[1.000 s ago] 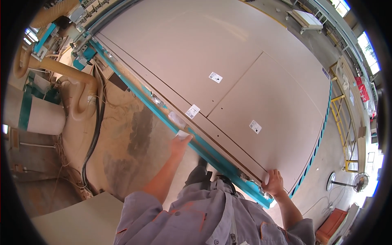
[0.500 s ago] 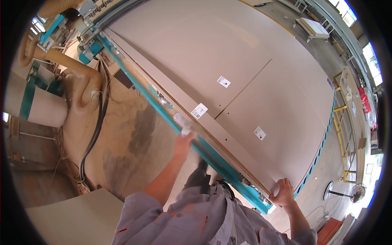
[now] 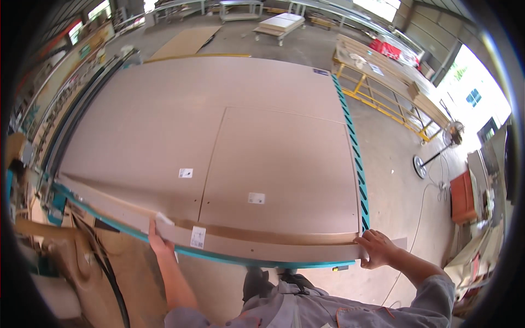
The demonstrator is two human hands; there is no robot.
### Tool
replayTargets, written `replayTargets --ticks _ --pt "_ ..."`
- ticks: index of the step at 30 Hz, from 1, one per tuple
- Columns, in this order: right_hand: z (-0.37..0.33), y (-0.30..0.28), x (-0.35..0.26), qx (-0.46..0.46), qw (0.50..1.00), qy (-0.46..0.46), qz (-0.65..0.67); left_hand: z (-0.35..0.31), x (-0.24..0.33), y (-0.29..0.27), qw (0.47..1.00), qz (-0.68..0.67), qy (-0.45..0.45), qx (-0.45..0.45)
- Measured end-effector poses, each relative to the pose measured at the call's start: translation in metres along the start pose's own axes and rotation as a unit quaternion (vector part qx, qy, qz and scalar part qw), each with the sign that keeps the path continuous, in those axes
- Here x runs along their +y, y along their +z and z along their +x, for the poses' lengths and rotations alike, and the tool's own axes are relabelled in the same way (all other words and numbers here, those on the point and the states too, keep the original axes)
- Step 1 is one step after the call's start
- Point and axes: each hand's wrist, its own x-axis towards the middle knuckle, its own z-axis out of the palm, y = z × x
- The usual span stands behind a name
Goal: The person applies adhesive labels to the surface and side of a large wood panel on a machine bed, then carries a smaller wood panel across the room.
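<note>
A long narrow strip of beige board (image 3: 295,252) with a white label (image 3: 198,237) runs along the near side of the large boards. My right hand (image 3: 376,249) is closed round the strip's right end, fingers over the top. Left of the label, my left hand (image 3: 158,239) grips the strip too, with a small white piece (image 3: 164,219) at its fingertips whose kind I cannot make out. The strip's brown far edge faces up, and it stands apart from the large beige board (image 3: 147,120) and the smaller labelled panel (image 3: 284,164) behind it.
A teal machine edge (image 3: 262,262) passes beneath the strip, and a slotted teal rail (image 3: 353,147) borders the boards on the right. Beyond are a yellow-framed rack (image 3: 377,104) and a standing fan (image 3: 453,134). Hoses (image 3: 49,229) hang at lower left.
My view has swung to the right and up. The strip has tipped away from the boards, showing its brown far edge. Both hands have stayed on it.
</note>
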Motion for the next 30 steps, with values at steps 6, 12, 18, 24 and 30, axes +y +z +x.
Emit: replayTargets --ticks 6,12,18,24,30 --pt "-0.089 0.075 0.066 0.011 0.997 0.037 0.068 -0.109 -0.053 0.038 1.0 0.01 0.001 0.012" --pt "-0.206 0.191 0.13 0.084 0.985 0.081 0.126 -0.234 -0.122 0.094 0.998 -0.009 0.031 -0.049" --pt "-0.343 0.316 0.194 0.081 0.945 0.205 0.241 -0.37 -0.221 0.153 0.985 -0.01 0.037 -0.165" --pt "-0.408 0.369 0.238 0.166 0.923 0.237 0.253 -0.489 -0.316 0.267 0.955 -0.003 0.045 -0.292" --pt "-0.346 0.262 0.252 0.295 0.838 0.199 0.415 -0.56 -0.437 0.356 0.945 0.032 0.036 -0.322"
